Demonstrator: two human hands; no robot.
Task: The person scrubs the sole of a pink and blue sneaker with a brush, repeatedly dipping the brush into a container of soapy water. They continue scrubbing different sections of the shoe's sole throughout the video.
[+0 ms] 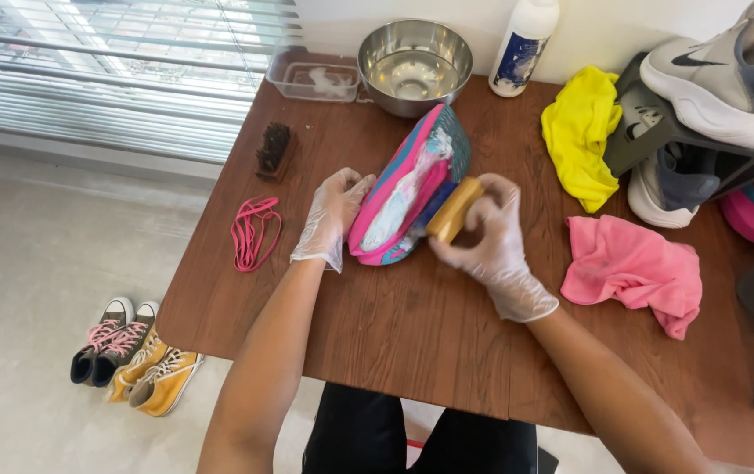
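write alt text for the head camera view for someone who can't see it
Two gloved hands work on a pink and blue shoe on a brown wooden table: the left hand steadies it while the right hand presses a wooden brush against its sole. Around it lie pink laces, a metal bowl, yellow and pink cloths and more shoes.

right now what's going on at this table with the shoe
A person in clear gloves is scrubbing a pink and blue shoe lying on its side on the wooden table. The left hand steadies it, while the right hand presses a wooden brush against its foamy side. A steel bowl and pink laces lie nearby.
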